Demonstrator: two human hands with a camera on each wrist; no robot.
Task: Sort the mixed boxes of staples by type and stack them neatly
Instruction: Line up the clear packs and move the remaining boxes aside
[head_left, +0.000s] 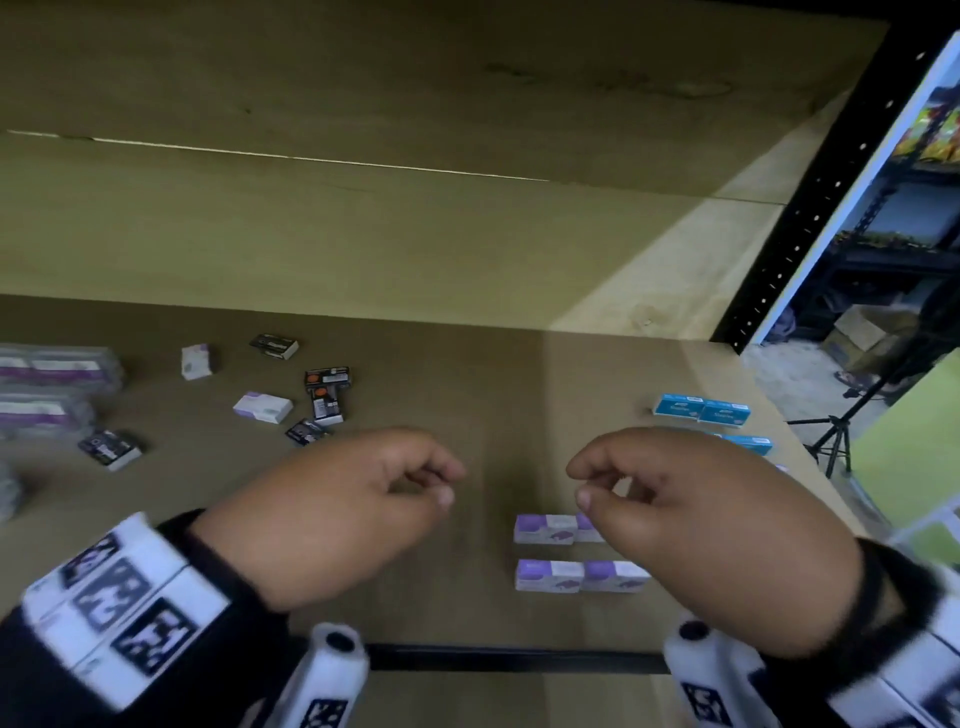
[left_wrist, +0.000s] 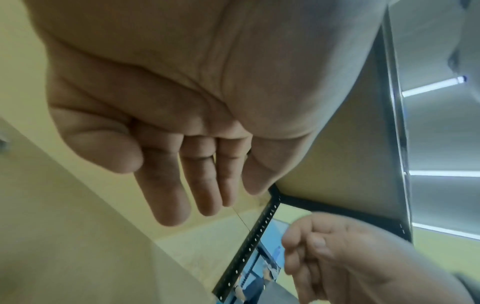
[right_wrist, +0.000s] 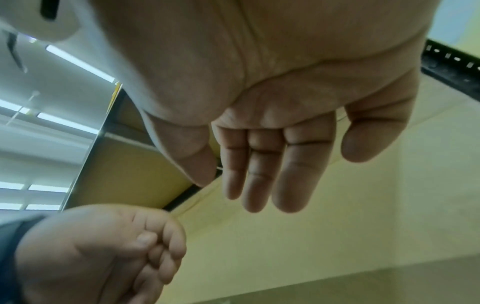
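A: Why are both hands held above the shelf board with nothing in them?

B: Neither is grasping anything. The left hand (head_left: 332, 514) and the right hand (head_left: 691, 525) are seen low in the head view, fingers loosely curled, thumb near forefinger; in the wrist views the fingers hang relaxed and bare. A pause between picks is judged likely.

A: And why are the purple boxes (head_left: 576, 553) laid out as they are?

B: Two rows are seen lower centre-right, box set against box, partly hidden under the right hand. A sorted group appears to be formed there. The blue boxes (head_left: 701, 409) are kept apart at the right of the frame, side by side, with another (head_left: 748, 443) just below them, so the types are not mixed.

A: What is left unsorted?

B: At centre-left, black boxes (head_left: 327, 382) and a white-and-purple box (head_left: 262, 407) lie scattered at odd angles, with another white box (head_left: 196, 361) standing on end. Whether the sorted boxes are stacked cannot be told. Blurred clear packs (head_left: 57, 369) are seen at the far left edge
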